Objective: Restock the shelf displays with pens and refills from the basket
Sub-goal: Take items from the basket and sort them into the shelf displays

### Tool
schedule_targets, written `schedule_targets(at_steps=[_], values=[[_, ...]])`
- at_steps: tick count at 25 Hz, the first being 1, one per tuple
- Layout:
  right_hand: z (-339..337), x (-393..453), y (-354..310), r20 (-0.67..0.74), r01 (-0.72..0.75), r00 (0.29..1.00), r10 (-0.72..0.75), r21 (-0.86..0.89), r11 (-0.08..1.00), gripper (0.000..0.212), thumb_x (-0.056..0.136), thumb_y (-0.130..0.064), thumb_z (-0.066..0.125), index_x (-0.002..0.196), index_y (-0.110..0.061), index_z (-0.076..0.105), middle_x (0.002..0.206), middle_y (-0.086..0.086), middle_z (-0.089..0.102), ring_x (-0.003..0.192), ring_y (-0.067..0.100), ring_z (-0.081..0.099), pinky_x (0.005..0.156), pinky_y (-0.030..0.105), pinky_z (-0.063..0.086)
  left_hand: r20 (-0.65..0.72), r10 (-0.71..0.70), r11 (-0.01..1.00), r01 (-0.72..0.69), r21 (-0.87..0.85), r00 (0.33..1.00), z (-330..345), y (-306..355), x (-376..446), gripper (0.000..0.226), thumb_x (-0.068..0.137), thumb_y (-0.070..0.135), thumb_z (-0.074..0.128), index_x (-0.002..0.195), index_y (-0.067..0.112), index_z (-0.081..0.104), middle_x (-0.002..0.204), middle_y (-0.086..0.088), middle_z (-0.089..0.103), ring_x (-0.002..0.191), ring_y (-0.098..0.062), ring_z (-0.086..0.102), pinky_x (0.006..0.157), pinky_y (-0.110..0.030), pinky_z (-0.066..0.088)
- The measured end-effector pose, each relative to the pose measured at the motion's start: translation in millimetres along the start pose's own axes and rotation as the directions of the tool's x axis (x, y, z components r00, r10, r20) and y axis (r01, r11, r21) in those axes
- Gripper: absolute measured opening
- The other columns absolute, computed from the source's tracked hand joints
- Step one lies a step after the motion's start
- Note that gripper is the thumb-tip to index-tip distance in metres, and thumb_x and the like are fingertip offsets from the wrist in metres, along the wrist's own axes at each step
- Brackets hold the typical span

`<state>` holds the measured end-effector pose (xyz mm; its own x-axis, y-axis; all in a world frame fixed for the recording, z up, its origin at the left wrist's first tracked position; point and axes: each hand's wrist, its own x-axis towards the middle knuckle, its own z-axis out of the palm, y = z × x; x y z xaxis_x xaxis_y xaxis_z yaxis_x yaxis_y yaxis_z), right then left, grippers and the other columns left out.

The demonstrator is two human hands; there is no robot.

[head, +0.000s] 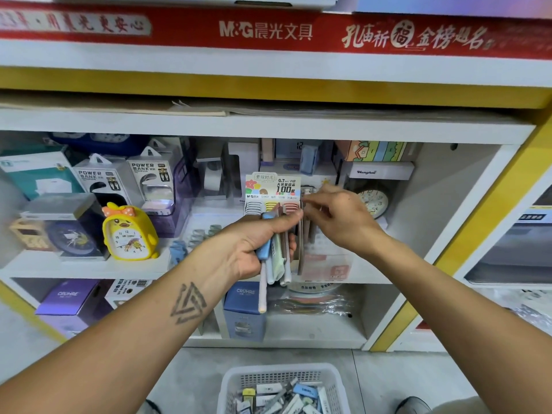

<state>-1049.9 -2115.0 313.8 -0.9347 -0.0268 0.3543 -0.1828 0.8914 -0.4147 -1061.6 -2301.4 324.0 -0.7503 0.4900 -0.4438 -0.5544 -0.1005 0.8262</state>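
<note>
Refill tubes (276, 252), a pastel bundle, sit fanned upright in the left hand (254, 249), fingers curled round them, thumb across the top. Likely held so for picking off one at a time. Right hand (337, 216) hovers just beside the bundle's right edge, fingertips pinching a thin piece at the display box (273, 189) on the middle shelf (89, 264); what it pinches is too small to tell. Basket (283, 375) on the floor below holds more stock.
</note>
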Motion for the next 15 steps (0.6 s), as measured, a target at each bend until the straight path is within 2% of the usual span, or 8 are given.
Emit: schedule_targets(at_steps=[1,2,4,6,9,13,15], values=[[-1.5,-1.0,-3.8,0.02,-0.08,0.997,0.077,0.188,0.979,0.022,0.098,-0.03,0.064,0.114,-0.019,0.073,0.086,-0.005,0.064,0.072,0.006,0.056,0.067,0.021,0.042,0.013,0.013,0.998,-0.013,0.058,1.0,1.0,-0.8,-1.1,0.022,0.072,0.021,0.083,0.084,0.01,0.068,0.06,-0.008,0.062,0.049,-0.018,0.059,0.049,-0.026,0.054],[-3.2,-1.9,-7.3,0.089,-0.176,0.984,0.154,0.387,0.905,0.018,0.096,-0.034,0.065,0.102,-0.019,0.074,0.075,-0.006,0.066,0.061,0.003,0.055,0.059,0.019,0.041,0.026,0.021,0.994,-0.024,0.105,0.999,2.5,-1.6,-2.3,0.023,0.069,0.021,0.084,0.083,0.01,0.069,0.06,-0.008,0.062,0.049,-0.018,0.059,0.048,-0.026,0.054],[-6.5,-3.7,-14.6,0.259,-0.336,0.939,0.225,0.567,0.752,0.031,0.093,-0.044,0.068,0.083,-0.015,0.072,0.056,-0.005,0.06,0.048,0.008,0.051,0.045,0.021,0.035,0.046,0.031,0.986,-0.038,0.16,0.998,6.1,-3.3,-3.2,0.029,0.062,0.02,0.086,0.082,0.008,0.069,0.059,-0.008,0.063,0.049,-0.018,0.058,0.048,-0.026,0.053],[-5.3,-5.4,-20.4,0.368,-0.433,0.897,0.246,0.612,0.662,0.038,0.088,-0.048,0.072,0.081,-0.011,0.072,0.053,-0.001,0.054,0.047,0.012,0.047,0.044,0.023,0.029,0.052,0.049,0.98,-0.058,0.189,0.997,8.8,-4.9,-2.2,0.036,0.058,0.02,0.087,0.086,0.005,0.07,0.06,-0.009,0.066,0.049,-0.019,0.058,0.048,-0.026,0.053],[-6.5,-5.1,-21.6,0.412,-0.506,0.861,0.297,0.647,0.57,0.027,0.086,-0.035,0.077,0.082,-0.009,0.074,0.056,0.003,0.054,0.047,0.013,0.045,0.045,0.024,0.03,0.085,0.037,0.981,-0.052,0.186,0.996,12.0,-6.9,-0.8,0.029,0.066,0.023,0.085,0.084,0.004,0.072,0.063,-0.011,0.065,0.053,-0.021,0.06,0.051,-0.028,0.054],[-13.1,-4.1,-17.3,0.407,-0.525,0.851,0.331,0.641,0.56,0.023,0.093,-0.019,0.069,0.074,-0.007,0.071,0.055,0.008,0.059,0.045,0.016,0.05,0.043,0.024,0.035,0.103,-0.019,0.995,0.009,0.1,0.994,12.5,-6.5,1.3,0.019,0.086,0.022,0.072,0.091,0.004,0.069,0.071,-0.012,0.067,0.059,-0.021,0.064,0.058,-0.031,0.057],[-14.4,-3.9,-15.7,0.401,-0.53,0.848,0.348,0.649,0.545,0.023,0.097,-0.014,0.064,0.077,-0.003,0.07,0.059,0.011,0.063,0.046,0.017,0.053,0.043,0.024,0.039,0.11,-0.053,0.998,0.049,0.038,0.993,12.6,-5.5,1.4,0.014,0.092,0.017,0.065,0.091,0.004,0.067,0.071,-0.012,0.068,0.059,-0.021,0.065,0.056,-0.032,0.058]])
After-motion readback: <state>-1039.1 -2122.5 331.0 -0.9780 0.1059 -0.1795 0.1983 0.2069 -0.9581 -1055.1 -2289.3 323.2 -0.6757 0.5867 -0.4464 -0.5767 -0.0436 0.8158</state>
